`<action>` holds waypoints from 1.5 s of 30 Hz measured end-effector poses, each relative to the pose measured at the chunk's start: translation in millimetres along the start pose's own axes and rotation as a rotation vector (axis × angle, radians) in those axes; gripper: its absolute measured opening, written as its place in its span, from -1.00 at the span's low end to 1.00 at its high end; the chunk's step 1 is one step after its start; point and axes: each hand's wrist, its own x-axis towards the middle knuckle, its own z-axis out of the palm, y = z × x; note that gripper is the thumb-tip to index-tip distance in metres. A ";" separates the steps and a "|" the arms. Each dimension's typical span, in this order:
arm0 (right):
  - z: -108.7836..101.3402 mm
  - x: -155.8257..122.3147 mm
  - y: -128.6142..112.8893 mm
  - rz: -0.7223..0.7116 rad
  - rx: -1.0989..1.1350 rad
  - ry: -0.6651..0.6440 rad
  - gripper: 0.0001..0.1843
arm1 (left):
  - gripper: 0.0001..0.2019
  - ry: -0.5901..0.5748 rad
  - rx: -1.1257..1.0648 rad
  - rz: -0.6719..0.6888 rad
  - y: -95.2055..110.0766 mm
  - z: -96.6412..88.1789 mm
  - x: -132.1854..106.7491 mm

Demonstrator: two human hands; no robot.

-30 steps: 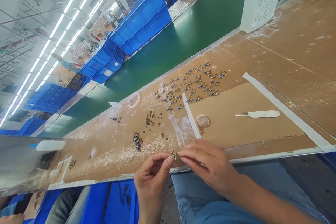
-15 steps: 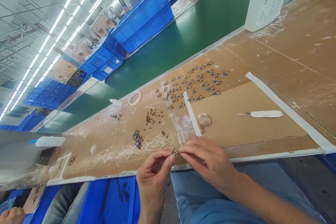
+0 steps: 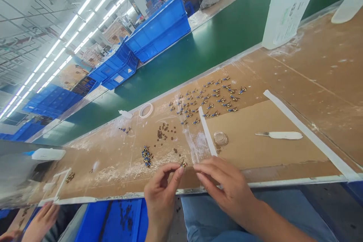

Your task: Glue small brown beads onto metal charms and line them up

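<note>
My left hand [image 3: 162, 193] pinches a tiny blue and brown figure [image 3: 183, 165] between thumb and forefinger at the near edge of the cardboard-covered bench [image 3: 283, 151]. My right hand [image 3: 224, 187] is just to its right, fingers curled toward the figure with a small gap; they appear to hold nothing. Ahead of my left hand lie a small heap of blue figures [image 3: 146, 155] and scattered brown bits [image 3: 164, 131]. Rows of finished figures [image 3: 207, 100] lie farther back.
A white-handled knife [image 3: 279, 135], a clear shallow dish [image 3: 220, 138], a tape ring [image 3: 145, 110] and a small glue bottle [image 3: 125, 114] lie on the bench. A white jug [image 3: 286, 11] stands at the back right. Beyond runs a green conveyor [image 3: 198, 53]. Another person's hand [image 3: 42, 221] shows at lower left.
My right hand has let go of the little figure and drawn slightly right; my left hand keeps it. The view tilted down, and another person's hand came further in at lower left.
</note>
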 end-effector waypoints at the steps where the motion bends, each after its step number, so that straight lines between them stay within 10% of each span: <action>1: 1.2 -1.5 0.7 -0.016 -0.012 -0.006 -0.82 | -0.92 -0.012 0.011 -0.012 -4.0 0.8 10.7; 8: 8.8 -8.0 12.7 -0.101 -0.082 -0.059 -0.81 | -0.94 -0.129 0.241 0.077 -23.1 42.9 97.1; 14: 6.2 -8.4 13.9 -0.128 -0.124 -0.063 -0.80 | -0.93 -0.128 0.289 0.107 -32.9 58.2 126.5; 24: 4.7 -14.0 16.1 -0.165 -0.111 -0.108 -0.81 | -0.87 -0.080 0.419 0.125 -64.2 -19.2 56.0; 45: 1.9 -10.9 12.0 -0.186 -0.165 -0.102 -0.82 | -0.84 -0.008 0.840 0.794 -67.7 -4.7 40.9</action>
